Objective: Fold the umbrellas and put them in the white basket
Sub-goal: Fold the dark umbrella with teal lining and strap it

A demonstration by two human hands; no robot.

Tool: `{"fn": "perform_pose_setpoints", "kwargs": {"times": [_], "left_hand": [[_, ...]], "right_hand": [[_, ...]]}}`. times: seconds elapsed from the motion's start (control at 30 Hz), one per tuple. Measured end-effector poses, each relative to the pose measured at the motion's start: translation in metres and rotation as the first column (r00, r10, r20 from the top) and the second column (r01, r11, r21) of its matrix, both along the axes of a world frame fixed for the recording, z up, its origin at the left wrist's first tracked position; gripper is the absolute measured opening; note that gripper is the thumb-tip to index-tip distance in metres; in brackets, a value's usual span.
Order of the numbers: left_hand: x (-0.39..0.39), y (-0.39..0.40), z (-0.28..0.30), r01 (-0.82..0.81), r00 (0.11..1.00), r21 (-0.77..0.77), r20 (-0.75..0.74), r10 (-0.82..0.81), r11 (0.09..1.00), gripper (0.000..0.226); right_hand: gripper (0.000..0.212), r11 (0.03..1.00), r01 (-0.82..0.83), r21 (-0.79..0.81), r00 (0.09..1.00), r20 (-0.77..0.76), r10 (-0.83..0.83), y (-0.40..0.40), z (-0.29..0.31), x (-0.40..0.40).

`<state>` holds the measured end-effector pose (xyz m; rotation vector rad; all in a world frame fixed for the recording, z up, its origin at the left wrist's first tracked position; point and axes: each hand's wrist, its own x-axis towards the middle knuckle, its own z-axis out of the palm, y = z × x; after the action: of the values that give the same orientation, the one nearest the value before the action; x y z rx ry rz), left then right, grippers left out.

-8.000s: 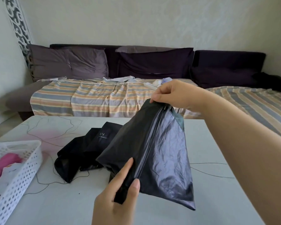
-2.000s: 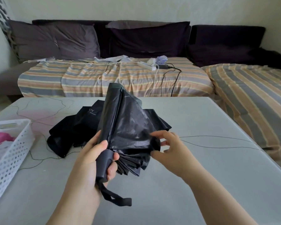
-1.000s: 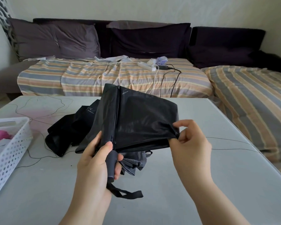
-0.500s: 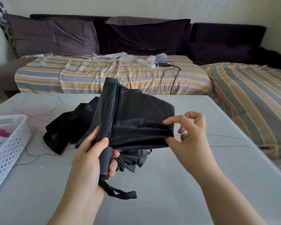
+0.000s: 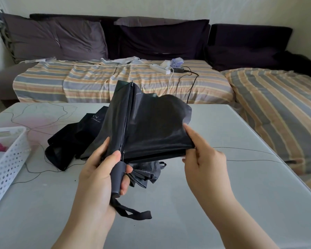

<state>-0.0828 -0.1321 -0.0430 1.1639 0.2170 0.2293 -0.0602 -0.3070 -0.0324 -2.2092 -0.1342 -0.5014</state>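
A big sofa (image 5: 115,83) with a striped cover stands behind the grey worktop (image 5: 223,194). Dark cushions (image 5: 52,40) lean along its back. On the worktop, a second black umbrella (image 5: 70,141) lies flat and loose, behind the one being held. The white basket (image 5: 5,168) sits at the left edge, with something pink inside. The black umbrella (image 5: 151,130) is held up above the worktop, its cloth spread out to the right. The left hand (image 5: 101,173) grips the grey handle (image 5: 118,178), fingers curled round it. The right hand (image 5: 203,159) pinches the edge of the cloth. A black strap (image 5: 131,212) hangs under the handle.
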Motion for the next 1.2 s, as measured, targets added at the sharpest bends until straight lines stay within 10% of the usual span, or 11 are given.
{"fn": "perform_pose_setpoints", "kwargs": {"times": [0.17, 0.5, 0.7, 0.9, 1.1, 1.2], "left_hand": [[0.000, 0.002, -0.001, -0.011, 1.000, -0.012, 0.000, 0.011, 1.000, 0.038], [-0.002, 0.005, 0.003, 0.012, 1.000, -0.028, 0.016, -0.012, 1.000, 0.037], [-0.001, 0.005, 0.002, 0.010, 1.000, -0.037, 0.005, -0.010, 0.999, 0.037], [-0.001, -0.001, 0.002, 0.042, 0.998, -0.037, 0.041, -0.041, 0.998, 0.038], [-0.003, -0.001, 0.003, 0.063, 0.996, -0.054, 0.071, -0.060, 0.997, 0.039], [-0.003, -0.004, 0.004, 0.076, 0.994, -0.069, 0.080, -0.071, 0.995, 0.040]], "right_hand": [[0.019, 0.978, 0.192, 0.077, 0.970, 0.140, -0.201, 0.000, -0.002, -0.007], [0.057, 0.953, -0.161, 0.258, 0.963, -0.170, 0.209, 0.002, 0.007, -0.005], [0.045, 0.894, 0.040, 0.446, 0.987, -0.157, 0.035, 0.004, 0.003, -0.003], [0.044, 0.660, 0.066, 0.749, 0.976, -0.186, 0.114, 0.010, 0.005, -0.004], [0.051, -0.216, 0.005, 0.976, 0.903, 0.089, 0.420, 0.024, -0.006, -0.009], [0.068, -0.126, 0.066, 0.990, 0.757, 0.033, 0.653, 0.041, -0.013, -0.013]]}}
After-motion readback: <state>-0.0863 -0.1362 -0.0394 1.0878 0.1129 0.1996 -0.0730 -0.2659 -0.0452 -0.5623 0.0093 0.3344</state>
